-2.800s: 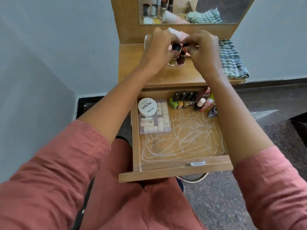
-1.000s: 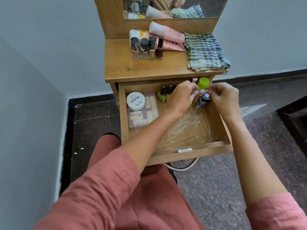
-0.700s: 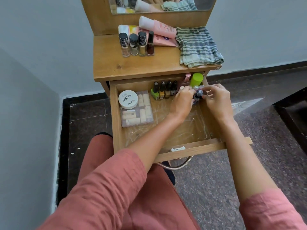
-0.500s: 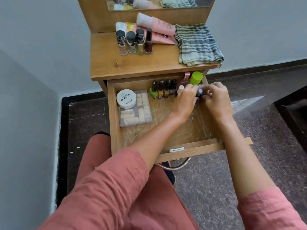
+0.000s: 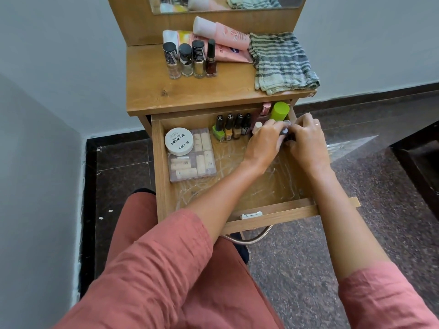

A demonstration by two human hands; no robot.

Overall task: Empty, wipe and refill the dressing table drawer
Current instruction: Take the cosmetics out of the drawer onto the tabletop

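Four polish bottles (image 5: 232, 129) stand upright in the drawer (image 5: 161, 167), along its back.

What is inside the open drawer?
The drawer holds a white round jar on a clear box, four nail polish bottles along the back, and a green-capped bottle. The left hand and right hand grip small bottles in the back right corner, covering most of them.

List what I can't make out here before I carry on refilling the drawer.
Head view: what the left hand and right hand hold; their own fingers cover it.
Head view: back right corner of the drawer, behind the green cap; the tabletop overhangs it.
Head view: the mirror, cut off by the top edge.
Head view: labels on the four upright bottles; too small.
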